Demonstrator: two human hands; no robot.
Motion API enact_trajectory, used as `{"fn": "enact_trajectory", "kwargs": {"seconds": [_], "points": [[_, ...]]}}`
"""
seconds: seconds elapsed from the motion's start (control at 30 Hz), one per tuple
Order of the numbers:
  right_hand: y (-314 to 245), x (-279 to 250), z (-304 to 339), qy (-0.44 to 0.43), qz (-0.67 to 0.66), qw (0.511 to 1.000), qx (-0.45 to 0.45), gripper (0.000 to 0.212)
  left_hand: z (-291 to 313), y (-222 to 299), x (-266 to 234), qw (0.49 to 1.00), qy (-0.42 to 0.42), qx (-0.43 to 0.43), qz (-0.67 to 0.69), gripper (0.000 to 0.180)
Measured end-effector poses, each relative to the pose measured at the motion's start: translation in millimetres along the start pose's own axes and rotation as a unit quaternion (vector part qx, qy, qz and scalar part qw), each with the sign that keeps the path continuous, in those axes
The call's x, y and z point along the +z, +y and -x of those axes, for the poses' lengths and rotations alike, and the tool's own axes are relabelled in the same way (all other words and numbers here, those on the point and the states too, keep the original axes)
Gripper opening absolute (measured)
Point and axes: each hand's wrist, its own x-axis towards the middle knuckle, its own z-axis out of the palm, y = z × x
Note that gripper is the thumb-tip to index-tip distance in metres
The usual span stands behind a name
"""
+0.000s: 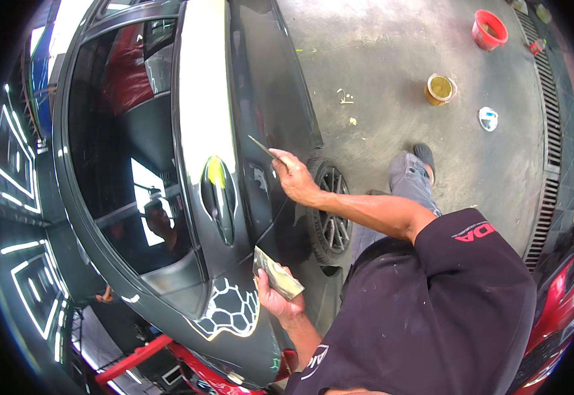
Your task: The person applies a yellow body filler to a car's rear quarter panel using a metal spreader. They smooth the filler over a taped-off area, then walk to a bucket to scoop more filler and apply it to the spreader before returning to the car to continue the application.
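Note:
My right hand is closed on a thin putty knife, seen nearly edge-on, its blade pointing up-left just off the side of the dark grey car. My left hand, lower down, grips a flat mixing board smeared with pale yellow paste. The board is close to the car's rear side, beyond the door handle. Yellow-green putty covers the upper end of that handle. Whether the knife touches the panel I cannot tell.
A black-spoked wheel is beside my legs. On the concrete floor stand a red bucket, a tub of brownish yellow stuff and a small white-and-blue item. A drain grate runs along the right; a red car is behind me.

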Motion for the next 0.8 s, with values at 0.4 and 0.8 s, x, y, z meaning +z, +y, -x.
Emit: {"fn": "enact_trajectory", "kwargs": {"seconds": [0.4,0.8], "points": [[60.7,10.3,-135.0,0.068,-0.075,0.995,-0.003,0.035,-118.5,-40.1,46.3,0.99,0.074,-0.043,-0.112,0.025],[60.6,-65.3,-390.0,0.083,-0.039,0.995,0.025,0.035,-247.9,-69.3,235.1,0.988,0.052,-0.058,-0.135,0.024]]}}
